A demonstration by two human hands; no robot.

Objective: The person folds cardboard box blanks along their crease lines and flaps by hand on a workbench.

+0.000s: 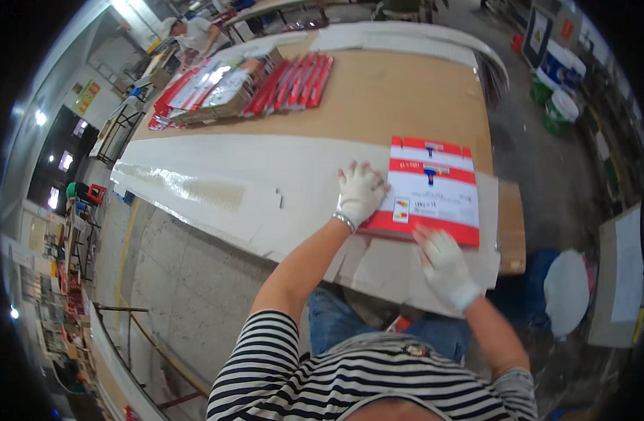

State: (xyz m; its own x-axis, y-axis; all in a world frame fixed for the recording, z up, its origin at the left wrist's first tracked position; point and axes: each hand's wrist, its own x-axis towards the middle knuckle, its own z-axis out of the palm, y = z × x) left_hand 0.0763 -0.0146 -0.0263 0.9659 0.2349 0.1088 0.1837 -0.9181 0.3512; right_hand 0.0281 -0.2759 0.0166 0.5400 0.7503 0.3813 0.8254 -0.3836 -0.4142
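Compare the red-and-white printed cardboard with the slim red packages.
The red-and-white printed cardboard shows a broad white panel; the slim red packages look mostly red. The cardboard lies by white-gloved left hand and right hand; the packages overlap farther away. Both show red.

Head view: single wide fisheye, left of a head-worn pair. Station: above the wearer's striped shirt (pixel 378 368). Facing: down and forward across the worktop (pixel 406 91). Range: close; shirt nearest, left hand (pixel 360 193) and right hand (pixel 445 266) beyond, worktop's far edge farther. Coverage: worktop central, floor (pixel 169 252) either side, straight edges bowing toward a dark rounded rim.
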